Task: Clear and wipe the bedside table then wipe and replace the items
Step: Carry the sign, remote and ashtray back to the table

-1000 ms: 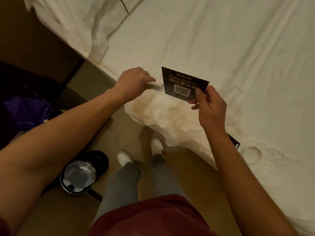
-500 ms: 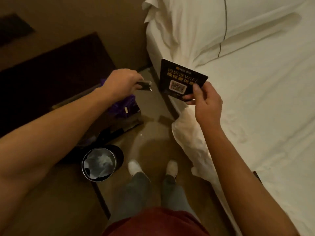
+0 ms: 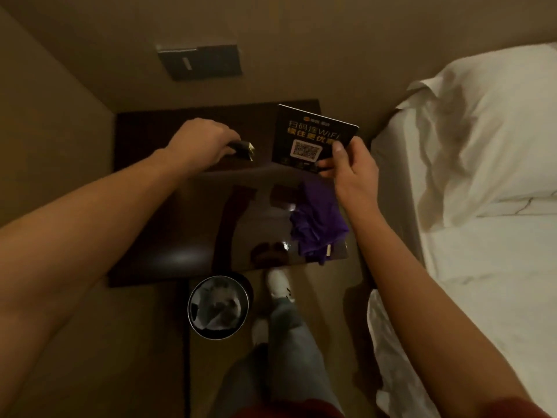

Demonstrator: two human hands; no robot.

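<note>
Left hand (image 3: 201, 142) grips small dark item (image 3: 242, 148), maybe card stand. Right hand (image 3: 349, 170) pinches WiFi card (image 3: 312, 137) by corner above counter (image 3: 168, 236). Risk: card slips, lands on purple cloth (image 3: 318, 221).

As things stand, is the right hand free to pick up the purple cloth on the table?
Probably not yet: the right hand pinches the WiFi card. The cloth lies uncovered just below it, so the path looks clear once the card is set down.

Single head camera looking steeply down from standing height, facing bedside table (image 3: 180, 224) and wall, hands close below.
</note>
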